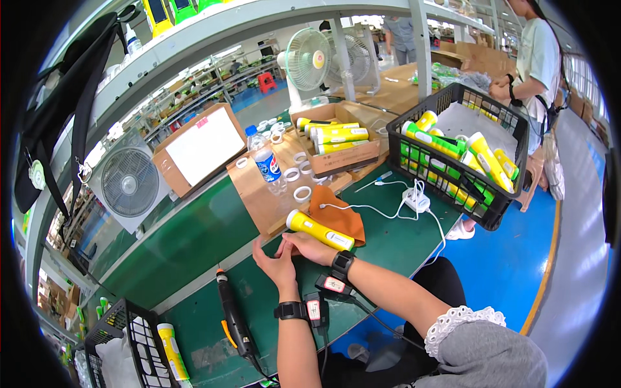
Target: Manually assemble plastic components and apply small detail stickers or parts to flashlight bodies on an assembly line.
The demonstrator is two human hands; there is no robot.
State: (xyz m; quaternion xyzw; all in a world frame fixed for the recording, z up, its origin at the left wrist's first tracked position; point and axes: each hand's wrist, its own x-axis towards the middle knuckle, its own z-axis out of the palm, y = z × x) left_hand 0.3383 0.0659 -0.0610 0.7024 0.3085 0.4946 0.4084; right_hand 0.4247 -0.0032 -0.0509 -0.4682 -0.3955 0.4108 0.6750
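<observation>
My left hand (277, 266) is raised over the green bench, its thumb and fingers apart in a curve. Against it, my right hand (312, 248) has its fingers drawn together at the tips; whatever they may hold is too small or hidden to make out. Just beyond the right hand lies a yellow flashlight (321, 231) with a white end ring, partly on an orange-brown cloth (343, 213). Left of my hands an electric screwdriver (234, 317), black with an orange lever, lies on the bench. Each wrist wears a black strap with a cabled box beside it.
A black crate (453, 149) of yellow and green flashlights stands at right, a cardboard box (349, 158) of flashlights ahead. White rings (302, 194) and a plastic bottle (265, 158) stand nearby. A white cable with a small box (416, 200) crosses the bench. Another crate (139, 349) is lower left.
</observation>
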